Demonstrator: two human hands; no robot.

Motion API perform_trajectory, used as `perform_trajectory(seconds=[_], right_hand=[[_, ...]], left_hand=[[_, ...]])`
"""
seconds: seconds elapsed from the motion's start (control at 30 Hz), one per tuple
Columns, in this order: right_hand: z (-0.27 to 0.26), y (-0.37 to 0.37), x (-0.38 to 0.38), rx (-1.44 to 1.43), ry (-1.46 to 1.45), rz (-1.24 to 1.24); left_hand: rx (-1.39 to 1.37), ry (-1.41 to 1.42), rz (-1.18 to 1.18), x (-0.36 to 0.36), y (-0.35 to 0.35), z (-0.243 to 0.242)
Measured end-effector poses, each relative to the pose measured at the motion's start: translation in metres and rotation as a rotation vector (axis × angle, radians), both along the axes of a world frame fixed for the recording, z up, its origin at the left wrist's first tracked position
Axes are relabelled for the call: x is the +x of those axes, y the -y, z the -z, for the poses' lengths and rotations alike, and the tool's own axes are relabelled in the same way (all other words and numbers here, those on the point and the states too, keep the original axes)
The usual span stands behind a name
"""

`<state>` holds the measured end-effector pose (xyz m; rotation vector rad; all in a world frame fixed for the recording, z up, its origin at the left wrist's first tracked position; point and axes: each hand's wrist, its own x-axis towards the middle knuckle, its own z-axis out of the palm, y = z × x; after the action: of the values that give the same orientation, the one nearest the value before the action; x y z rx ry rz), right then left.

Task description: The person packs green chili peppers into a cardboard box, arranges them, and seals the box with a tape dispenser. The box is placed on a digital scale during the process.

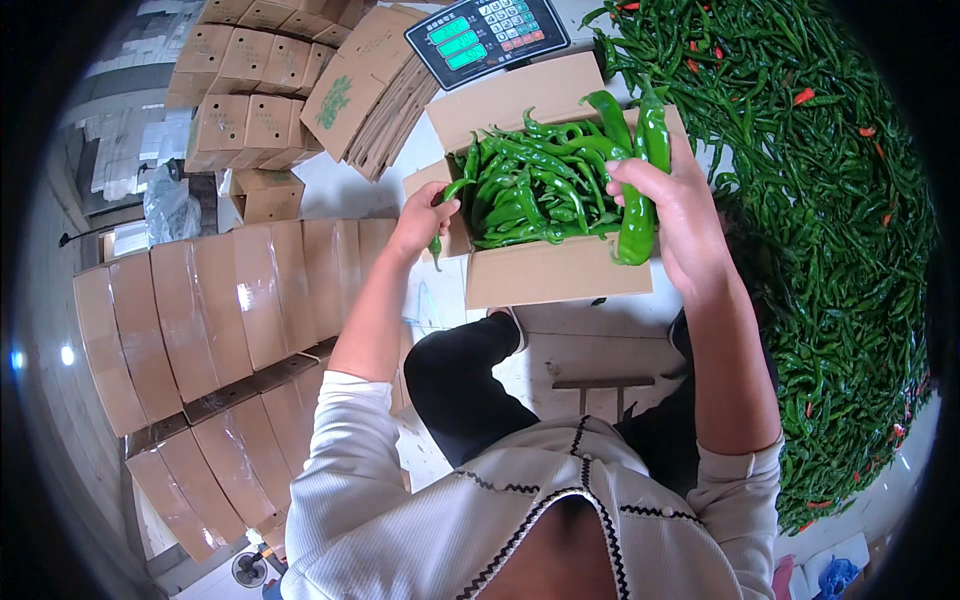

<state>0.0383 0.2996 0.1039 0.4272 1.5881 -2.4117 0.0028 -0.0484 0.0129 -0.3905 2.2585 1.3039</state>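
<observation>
An open cardboard box [559, 271] with its flaps spread stands in front of me, holding many long green chili peppers [525, 184]. My left hand [425, 219] pinches one thin green pepper [435, 246] at the box's left edge. Over the right side of the box, my right hand [675, 210] grips several large green peppers [637, 229], some pointing up and one hanging down past the near flap. A digital scale's display unit [487, 37] with lit green readouts is just beyond the far flap.
A large heap of green peppers [840, 247] with a few red ones covers the floor at right. Flattened cartons [360, 82] lean at the upper left, beside stacked cardboard boxes [240, 60]. Rows of taped boxes [202, 307] stand at left. A small fan [249, 570] is at lower left.
</observation>
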Motion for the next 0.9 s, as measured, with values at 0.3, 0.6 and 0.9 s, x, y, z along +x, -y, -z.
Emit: perform_trajectory(seconds=[0.3, 0.6, 0.9], right_hand=[[0.001, -0.003, -0.001, 0.038, -0.036, -0.053], [-0.004, -0.014, -0.001, -0.031, -0.050, 0.078], [0.008, -0.021, -0.005, 0.002, -0.048, 0.232]], left_hand=[[0.060, 0.132, 0.050, 0.021, 0.000, -0.021], [0.349, 0.233, -0.379, 0.042, -0.006, -0.010], [0.041, -0.196, -0.272, 0.025, -0.035, 0.008]])
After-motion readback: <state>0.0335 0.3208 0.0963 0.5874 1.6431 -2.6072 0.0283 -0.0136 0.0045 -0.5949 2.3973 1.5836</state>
